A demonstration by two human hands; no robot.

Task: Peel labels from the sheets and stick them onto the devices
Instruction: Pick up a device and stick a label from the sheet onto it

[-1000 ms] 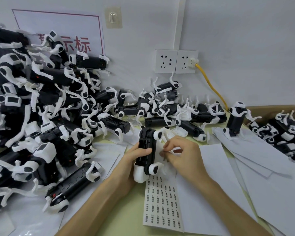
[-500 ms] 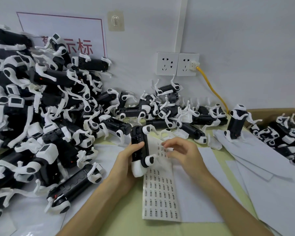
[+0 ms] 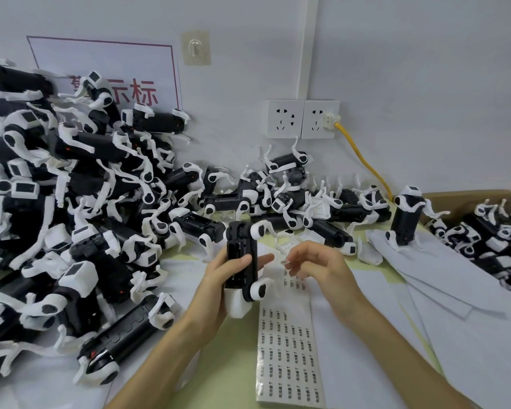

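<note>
The left hand (image 3: 220, 280) wraps its fingers round the black-and-white device (image 3: 240, 240), held upright. Just right of them, the right hand (image 3: 322, 267) pinches a small label (image 3: 285, 262) in its fingers, apart from the device, above the label sheet (image 3: 289, 358) on the tabletop (image 3: 236, 343)

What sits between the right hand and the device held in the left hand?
A small peeled label, pinched at the right hand's fingertips, short of the device; the label sheet lies below. Head view.
</note>
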